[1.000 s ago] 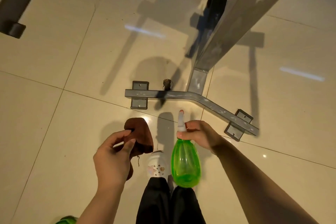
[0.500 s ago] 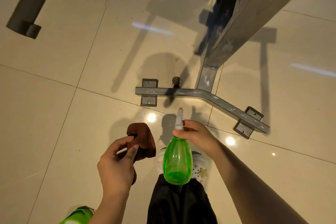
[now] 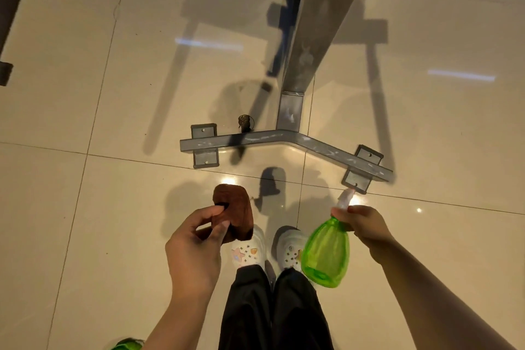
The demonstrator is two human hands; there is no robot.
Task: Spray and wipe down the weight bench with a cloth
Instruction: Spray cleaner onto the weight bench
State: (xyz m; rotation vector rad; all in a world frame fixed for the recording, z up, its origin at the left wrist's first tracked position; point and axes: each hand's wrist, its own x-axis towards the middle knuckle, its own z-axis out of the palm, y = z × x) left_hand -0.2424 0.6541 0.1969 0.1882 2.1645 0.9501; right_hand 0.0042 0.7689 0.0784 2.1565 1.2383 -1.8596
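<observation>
Brown cloth (image 3: pixel 234 209) is pinched between the thumb and curled fingers of the left hand (image 3: pixel 196 247). The right hand (image 3: pixel 365 224) grips the neck of a green spray bottle (image 3: pixel 326 254), its body hanging toward the person. Just ahead of both hands, the weight bench's grey metal frame (image 3: pixel 287 138) stands on the tiled floor (image 3: pixel 85 94). White shoes (image 3: pixel 247 251) show between the hands.

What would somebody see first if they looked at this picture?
Probably the bright green spray bottle, held by its neck in the right hand low on the right. Next, the brown cloth pinched in the left hand at centre. Beyond both, the grey metal bench frame stands on shiny tiles.
</observation>
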